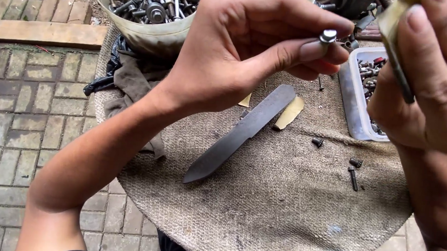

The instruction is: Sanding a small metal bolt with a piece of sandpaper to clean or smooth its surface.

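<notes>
One small bolt point(327, 36), at one o'clock in the view, is pinched at its shank between thumb and fingertips of the left hand point(249, 44); likely light, rigid and smooth, so easily dropped. The right hand point(427, 86), at three o'clock, grips a flat metal strip point(394, 43). A knife blade point(238, 134) lies at centre on burlap point(280, 206).

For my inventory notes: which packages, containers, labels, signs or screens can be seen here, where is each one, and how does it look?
No labels, signs or screens show; two open containers do.
Bucket: top left on the cloth-covered table, round, cream, full of dark bolts.
Plastic tub: right side, partly behind the right hand, rectangular, translucent white, holding small metal parts.
</notes>
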